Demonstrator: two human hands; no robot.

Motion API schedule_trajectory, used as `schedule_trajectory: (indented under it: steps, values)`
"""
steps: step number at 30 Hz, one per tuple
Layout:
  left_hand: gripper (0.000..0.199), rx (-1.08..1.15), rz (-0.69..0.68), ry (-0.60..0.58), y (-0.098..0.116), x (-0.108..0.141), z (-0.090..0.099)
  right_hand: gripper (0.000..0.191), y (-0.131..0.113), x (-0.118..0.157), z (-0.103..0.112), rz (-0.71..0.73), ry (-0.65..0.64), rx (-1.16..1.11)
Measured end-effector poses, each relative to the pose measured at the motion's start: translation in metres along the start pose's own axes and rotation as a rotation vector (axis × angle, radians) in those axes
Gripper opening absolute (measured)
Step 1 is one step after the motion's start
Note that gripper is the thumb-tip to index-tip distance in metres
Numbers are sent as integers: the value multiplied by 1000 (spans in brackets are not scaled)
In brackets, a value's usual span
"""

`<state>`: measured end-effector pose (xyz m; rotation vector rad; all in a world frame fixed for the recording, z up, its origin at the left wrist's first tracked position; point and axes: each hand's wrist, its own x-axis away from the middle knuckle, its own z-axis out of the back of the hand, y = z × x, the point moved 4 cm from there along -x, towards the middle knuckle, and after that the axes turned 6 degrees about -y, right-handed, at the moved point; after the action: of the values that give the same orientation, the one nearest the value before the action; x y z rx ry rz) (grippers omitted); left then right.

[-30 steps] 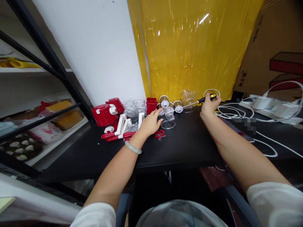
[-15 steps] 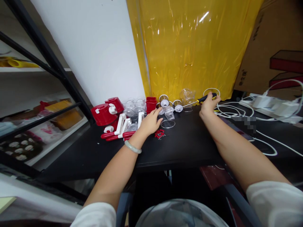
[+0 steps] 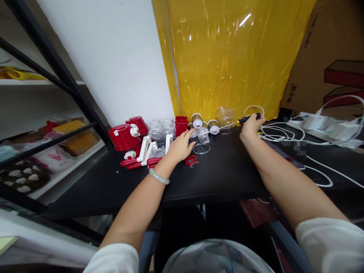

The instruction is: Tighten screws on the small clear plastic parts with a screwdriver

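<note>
My right hand [image 3: 250, 126] is closed round the black and yellow handle of a screwdriver [image 3: 243, 120], whose long shaft points left toward a clear plastic part [image 3: 203, 137]. My left hand [image 3: 181, 145] has its fingers apart beside the clear parts, palm down, with nothing visible in it. Just below its fingers lies a small pile of red pieces and screws [image 3: 192, 160]. White frames with red handles [image 3: 136, 163] lie left of my left hand. A clear round piece [image 3: 201, 149] rests right of its fingertips.
Red housings [image 3: 124, 137] stand at the back left near red containers [image 3: 181, 125]. Spools [image 3: 196, 120] sit before the yellow sheet [image 3: 227, 57]. White cables [image 3: 284, 132], a flat device [image 3: 292, 161] and a power strip [image 3: 327, 129] occupy the right side.
</note>
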<state>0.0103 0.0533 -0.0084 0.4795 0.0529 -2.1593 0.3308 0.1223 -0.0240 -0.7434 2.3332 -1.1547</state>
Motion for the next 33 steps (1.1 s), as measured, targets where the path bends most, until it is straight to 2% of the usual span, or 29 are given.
schedule_trajectory:
  steps: [3,24,33]
  values:
    - [57,-1,-2,5,0,0,0,31,0,0,0,3,75,0]
    - [57,-6,18,-10,1,0,1,23,-1,1,0,2,79,-43]
    - [57,-3,17,2,0,1,0,26,-1,3,1,-12,89,-16]
